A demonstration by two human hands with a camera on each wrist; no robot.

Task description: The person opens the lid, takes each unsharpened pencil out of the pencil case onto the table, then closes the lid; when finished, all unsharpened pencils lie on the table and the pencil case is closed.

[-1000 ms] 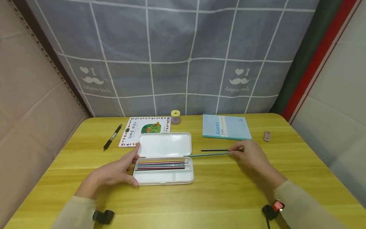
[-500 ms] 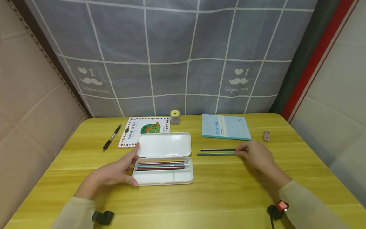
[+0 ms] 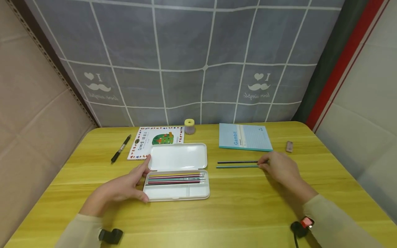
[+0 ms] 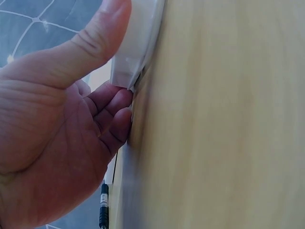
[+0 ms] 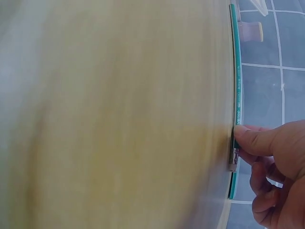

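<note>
Head view: how much room do I have around the right hand (image 3: 280,168)?

I see bare wood of the table (image 3: 248,213) before the teal pencil (image 3: 237,166), and also between it and the pencil case (image 3: 167,193). Behind, the notebook (image 3: 245,137) is near. The eraser (image 3: 289,146) lies just beyond the hand.

And what do my two hands hold?

The right hand pinches the teal pencil near its right end. The dark pencil (image 3: 237,162) lies parallel, just behind; whether the hand touches this one, I cannot tell. The left hand (image 3: 125,186) grips the left end of the case, thumb at the front, fingers farther back.

What is different from one second ago?

The teal pencil has moved to the right. Then it was slightly slanted, its left end close to the case; now it is almost level. The left hand has stayed in its place.

And inside the case?

The lid (image 3: 178,156) is laid back. Several pencils (image 3: 173,179) lie side by side along the rear, and a low divider (image 3: 189,190) parts the front.
</note>
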